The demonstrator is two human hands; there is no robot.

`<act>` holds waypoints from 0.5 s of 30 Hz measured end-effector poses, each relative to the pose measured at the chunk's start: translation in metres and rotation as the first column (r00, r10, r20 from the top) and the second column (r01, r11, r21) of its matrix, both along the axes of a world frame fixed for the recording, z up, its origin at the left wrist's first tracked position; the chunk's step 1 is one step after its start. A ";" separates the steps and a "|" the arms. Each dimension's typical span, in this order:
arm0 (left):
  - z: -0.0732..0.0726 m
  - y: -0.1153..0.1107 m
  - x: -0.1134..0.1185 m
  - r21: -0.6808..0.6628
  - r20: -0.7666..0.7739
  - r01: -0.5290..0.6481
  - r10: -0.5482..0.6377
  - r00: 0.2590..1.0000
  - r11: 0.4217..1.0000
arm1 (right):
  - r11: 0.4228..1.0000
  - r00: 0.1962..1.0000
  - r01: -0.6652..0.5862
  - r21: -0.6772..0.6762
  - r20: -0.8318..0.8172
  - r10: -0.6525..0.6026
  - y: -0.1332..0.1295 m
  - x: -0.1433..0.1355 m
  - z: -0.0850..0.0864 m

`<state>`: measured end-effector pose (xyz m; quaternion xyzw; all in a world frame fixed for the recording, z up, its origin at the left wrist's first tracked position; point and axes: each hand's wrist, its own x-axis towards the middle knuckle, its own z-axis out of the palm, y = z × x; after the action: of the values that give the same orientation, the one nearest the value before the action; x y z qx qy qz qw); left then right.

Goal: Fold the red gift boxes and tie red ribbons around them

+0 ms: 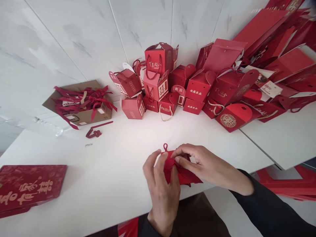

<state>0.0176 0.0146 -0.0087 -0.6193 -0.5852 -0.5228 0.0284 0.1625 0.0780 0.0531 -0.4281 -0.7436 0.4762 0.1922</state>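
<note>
At the table's front edge, both my hands are on a small red gift box (189, 176). My left hand (161, 182) grips its left side, with fingers over the far edge and the thumb on the upper face. My right hand (197, 159) is closed, thumb and forefinger pinching at the top of the box. Its fingertips nearly meet my left thumb, so the exact spot being pinched is hidden. A dark red cord loop (165, 146) sticks up beyond the box's far edge.
Several folded red boxes (153, 105) stand stacked along the wall, with flatter red packaging (288, 62) piled at right. Further left are a cardboard box (95, 117) of red ribbons, a red flower-ended strap (97, 133), a small clear piece (88, 145) and a large red box (32, 187).
</note>
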 end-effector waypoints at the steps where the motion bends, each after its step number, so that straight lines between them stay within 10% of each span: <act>1: 0.000 -0.001 -0.001 0.003 0.002 -0.048 0.048 0.999 0.999 | 1.000 1.000 0.006 -0.009 0.018 -0.006 0.000 0.000 0.001; 15: 0.001 -0.010 -0.013 -0.019 -0.150 -0.057 0.054 0.987 0.998 | 0.994 0.993 0.095 0.051 0.068 -0.099 -0.002 0.004 0.003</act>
<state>0.0043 0.0050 -0.0082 -0.6404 -0.6043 -0.4673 0.0795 0.1666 0.0763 0.0556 -0.4757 -0.7394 0.4330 0.1989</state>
